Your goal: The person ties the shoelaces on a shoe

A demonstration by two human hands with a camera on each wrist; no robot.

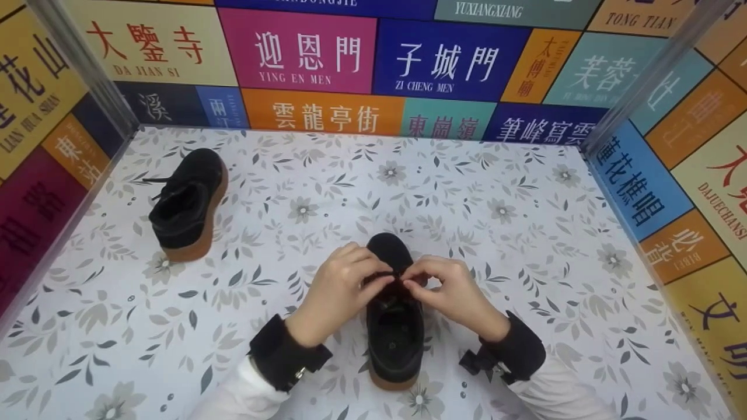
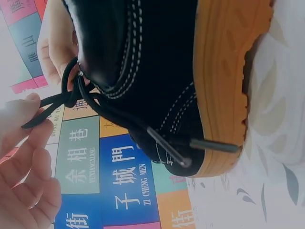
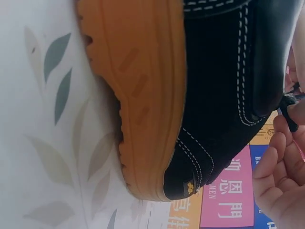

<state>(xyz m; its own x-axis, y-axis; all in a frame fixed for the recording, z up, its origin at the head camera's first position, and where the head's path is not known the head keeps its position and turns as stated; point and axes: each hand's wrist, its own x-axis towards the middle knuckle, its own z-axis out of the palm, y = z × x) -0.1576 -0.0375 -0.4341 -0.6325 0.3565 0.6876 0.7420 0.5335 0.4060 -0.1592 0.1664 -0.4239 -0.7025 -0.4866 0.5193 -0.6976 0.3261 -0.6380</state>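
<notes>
A black shoe (image 1: 396,344) with a brown sole (image 2: 221,95) and white stitching stands upright on the cloth, toe pointing away. My left hand (image 1: 344,289) is over its left side and pinches a loop of the black shoelace (image 2: 52,102) between thumb and finger. From the other side, my right hand (image 1: 452,286) pinches the lace close to the knot, as the right wrist view shows the fingers (image 3: 281,157) around a short black piece. Two lace ends with hard tips (image 2: 214,145) hang down the shoe's side in the left wrist view.
A second black shoe (image 1: 189,204) stands at the back left, its lace end sticking out to the left. White floral cloth (image 1: 467,181) covers the table. Panels with coloured street-name lettering (image 1: 315,55) rise behind and on both sides.
</notes>
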